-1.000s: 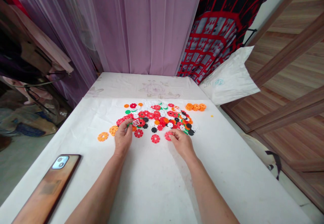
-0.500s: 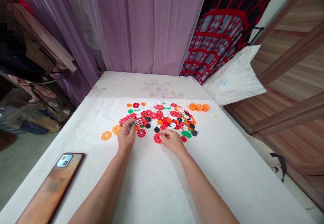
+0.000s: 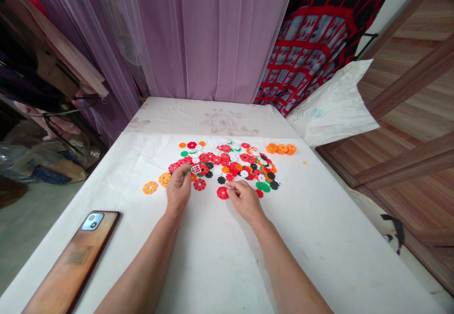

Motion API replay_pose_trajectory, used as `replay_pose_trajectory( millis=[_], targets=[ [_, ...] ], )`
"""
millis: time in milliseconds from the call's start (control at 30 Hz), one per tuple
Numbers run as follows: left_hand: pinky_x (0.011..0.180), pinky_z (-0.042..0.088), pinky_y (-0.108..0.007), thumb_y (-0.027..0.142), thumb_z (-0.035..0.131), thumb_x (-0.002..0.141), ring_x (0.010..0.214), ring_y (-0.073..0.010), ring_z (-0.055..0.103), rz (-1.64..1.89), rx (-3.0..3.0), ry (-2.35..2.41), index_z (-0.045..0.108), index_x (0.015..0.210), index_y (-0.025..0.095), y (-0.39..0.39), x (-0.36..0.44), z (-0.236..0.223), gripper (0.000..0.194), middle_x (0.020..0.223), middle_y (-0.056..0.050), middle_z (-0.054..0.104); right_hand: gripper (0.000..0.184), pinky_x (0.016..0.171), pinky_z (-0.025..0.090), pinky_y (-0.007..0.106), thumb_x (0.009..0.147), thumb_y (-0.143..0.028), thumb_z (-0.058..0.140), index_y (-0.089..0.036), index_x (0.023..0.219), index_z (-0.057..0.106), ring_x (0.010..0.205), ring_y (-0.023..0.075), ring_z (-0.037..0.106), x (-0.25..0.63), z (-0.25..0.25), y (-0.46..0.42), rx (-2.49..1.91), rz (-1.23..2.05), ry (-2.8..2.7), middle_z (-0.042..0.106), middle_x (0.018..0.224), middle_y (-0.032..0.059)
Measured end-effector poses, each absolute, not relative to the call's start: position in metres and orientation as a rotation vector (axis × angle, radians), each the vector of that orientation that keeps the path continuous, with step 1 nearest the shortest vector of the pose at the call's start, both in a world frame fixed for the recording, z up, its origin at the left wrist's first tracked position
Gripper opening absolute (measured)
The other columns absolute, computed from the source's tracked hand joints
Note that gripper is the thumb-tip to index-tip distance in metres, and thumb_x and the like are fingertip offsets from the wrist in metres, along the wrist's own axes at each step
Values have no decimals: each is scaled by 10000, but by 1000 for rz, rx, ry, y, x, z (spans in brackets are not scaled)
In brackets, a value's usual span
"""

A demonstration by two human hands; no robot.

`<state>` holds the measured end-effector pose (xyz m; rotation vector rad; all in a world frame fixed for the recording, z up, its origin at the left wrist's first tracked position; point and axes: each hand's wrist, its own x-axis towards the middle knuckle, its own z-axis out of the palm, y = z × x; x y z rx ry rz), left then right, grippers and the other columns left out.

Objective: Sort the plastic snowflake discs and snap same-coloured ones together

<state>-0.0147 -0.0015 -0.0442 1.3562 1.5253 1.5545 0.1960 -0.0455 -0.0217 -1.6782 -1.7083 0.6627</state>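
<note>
Head view, only one I've got. Left hand (image 3: pixel 179 188): thumb and fingertips closed, seemingly pinching a small white plastic lattice piece shaped like a little window (image 3: pixel 196 169); a sliver of green shows at the fingertips, can't tell if it's joined on. Held out past the fingertips, probably so the rest of it is free and visible. Right hand (image 3: pixel 245 199): fingertips drawn together at the edge of a round red notched plastic disc (image 3: pixel 222 192), which looks flat on the surface; can't tell if I'm gripping it or just touching. Edge contact makes sense, I guess, for something that thin.

Loose heap of red, white, black, green and orange notched discs (image 3: pixel 213 159) lies just beyond both hands, likely kept there for reach. Flat orange-yellow notched discs (image 3: pixel 150 187) sit off left, clustered orange notched discs (image 3: pixel 281 149) off right, apart from the heap, maybe sorted by colour.

White cloth-covered counter (image 3: pixel 213 262), faded floral fabric (image 3: pixel 222 121) at its far end. Brown-backed phone (image 3: pixel 74 266) near left. Room: mauve curtain (image 3: pixel 202 35) behind, red-and-black patterned cloth (image 3: pixel 308 35), crumpled white plastic bag (image 3: pixel 333 108), brown wood-panelled door (image 3: pixel 418 129) right, pale pink hanging garment (image 3: pixel 71 51) left.
</note>
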Motion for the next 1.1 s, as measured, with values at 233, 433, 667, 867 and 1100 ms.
replay_pose_trajectory(
  millis=[233, 433, 667, 867, 1100],
  targets=[
    [1038, 453, -413, 308, 531, 834, 1110, -216, 636, 1551, 1358, 1527, 672, 1040, 209, -2, -14, -46, 269, 1131, -62, 713, 417, 799, 516, 293, 731, -313, 730, -258, 1141, 681, 729, 130, 613, 190, -18, -54, -1765, 572, -1887, 630, 1082, 34],
    [1052, 429, -457, 320, 552, 828, 1136, -244, 616, 1432, 1727, 1581, 712, 960, 238, 1, -26, -40, 223, 1173, -71, 697, 358, 846, 495, 297, 771, -296, 690, -281, 1129, 684, 812, 151, 624, 188, -17, -53, -1783, 524, -1952, 633, 1098, 34],
    [1162, 168, -613, 403, 797, 653, 1399, -389, 349, 897, 2271, 1604, 747, 984, 334, -3, -41, -33, 342, 1433, -61, 536, 355, 792, 509, 290, 755, -281, 691, -275, 1109, 688, 718, 134, 604, 189, -17, -52, -1785, 546, -1925, 635, 1067, 30],
    [1149, 178, -633, 416, 790, 671, 1399, -396, 350, 808, 2312, 1642, 740, 953, 308, -4, -40, -36, 306, 1442, -87, 523, 359, 787, 521, 280, 740, -236, 678, -229, 1099, 693, 708, 118, 603, 195, -20, -51, -1686, 679, -1823, 637, 1021, 31],
    [1132, 253, -589, 345, 760, 685, 1357, -361, 416, 877, 2274, 1577, 707, 852, 269, -3, -35, -29, 192, 1338, -85, 610, 303, 724, 529, 281, 768, -263, 643, -208, 1056, 720, 668, 116, 600, 199, -24, -47, -1623, 724, -1715, 660, 934, 34]
  ],
)
